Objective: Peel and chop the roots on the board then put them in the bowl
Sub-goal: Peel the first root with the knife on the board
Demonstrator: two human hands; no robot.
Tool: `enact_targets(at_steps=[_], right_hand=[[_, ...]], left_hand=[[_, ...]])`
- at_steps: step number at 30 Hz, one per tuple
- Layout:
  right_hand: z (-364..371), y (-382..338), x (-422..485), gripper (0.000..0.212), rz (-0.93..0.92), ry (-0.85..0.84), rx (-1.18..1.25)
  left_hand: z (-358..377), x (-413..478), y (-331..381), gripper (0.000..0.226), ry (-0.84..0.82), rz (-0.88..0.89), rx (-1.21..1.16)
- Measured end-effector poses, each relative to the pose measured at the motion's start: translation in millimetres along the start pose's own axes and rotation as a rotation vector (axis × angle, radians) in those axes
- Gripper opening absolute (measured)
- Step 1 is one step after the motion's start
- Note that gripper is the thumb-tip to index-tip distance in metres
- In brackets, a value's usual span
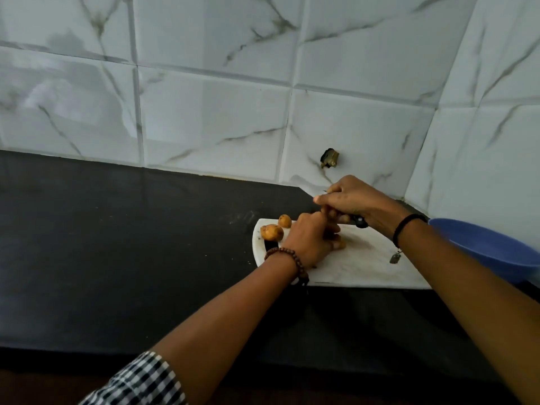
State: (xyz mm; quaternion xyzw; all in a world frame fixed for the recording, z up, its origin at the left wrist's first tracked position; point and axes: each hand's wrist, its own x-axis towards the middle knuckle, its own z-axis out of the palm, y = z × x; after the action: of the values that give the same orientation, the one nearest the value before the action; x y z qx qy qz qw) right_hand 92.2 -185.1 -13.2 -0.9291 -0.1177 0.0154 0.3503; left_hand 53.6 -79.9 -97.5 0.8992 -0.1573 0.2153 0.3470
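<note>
Dark table below a marble-tiled wall. White board lying toward 3 o'clock of the table's centre.

Left grip: over the board's 9 o'clock end, fingers curled round the held root. Mostly hidden by the fingers; long axis not readable.

Right grip: at 1 o'clock of the left grip and touching it, closed round the knife. Handle pointing to 4 o'clock, blade tip to 10 o'clock.

Judged step: peeling. Held root between both grips, just under the blade.

Larger root and smaller root: unpeeled, on the board at 9 to 10 o'clock of the left grip, nearer to that grip.

Blue bowl: at 3 o'clock of the board, beside the right forearm, nearer to the right grip.
</note>
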Motion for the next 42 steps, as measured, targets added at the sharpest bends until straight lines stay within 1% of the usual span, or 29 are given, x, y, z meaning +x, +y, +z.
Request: enact_targets(at_steps=[3, 7, 12, 15, 25, 30, 35, 40, 42], right_hand=[[-12, 16, -29, 0.026, 0.066, 0.043, -0.002], [-19, 39, -69, 0.023, 0.066, 0.099, -0.065], [-14, 57, -102, 0.022, 0.032, 0.104, -0.173], [-9, 61, -113, 0.024, 0.001, 0.098, -0.208], [-1, 67, -120, 0.029, -0.073, 0.156, -0.338], [4, 65, -102, 0.029, -0.074, 0.179, -0.422], [9, 58, -95, 0.026, -0.080, 0.157, -0.441], [15, 61, -117, 0.023, -0.087, 0.133, -0.483], [13, 60, -129, 0.022, -0.070, 0.117, -0.488]], left_hand=[[-5, -3, 1, 0.038, -0.034, -0.016, -0.025], [-8, -7, 5, 0.036, -0.061, -0.013, -0.087], [-7, -9, 7, 0.022, -0.012, -0.024, -0.110], [-6, -9, 9, 0.018, -0.020, -0.024, -0.120], [-6, -11, 12, 0.012, -0.015, -0.030, -0.124], [-4, -10, 13, 0.015, -0.024, -0.018, -0.074], [-3, -9, 13, 0.014, -0.007, -0.011, -0.015], [-4, -8, 11, 0.011, 0.010, -0.001, -0.005], [-3, -10, 13, 0.013, -0.007, 0.025, -0.007]])
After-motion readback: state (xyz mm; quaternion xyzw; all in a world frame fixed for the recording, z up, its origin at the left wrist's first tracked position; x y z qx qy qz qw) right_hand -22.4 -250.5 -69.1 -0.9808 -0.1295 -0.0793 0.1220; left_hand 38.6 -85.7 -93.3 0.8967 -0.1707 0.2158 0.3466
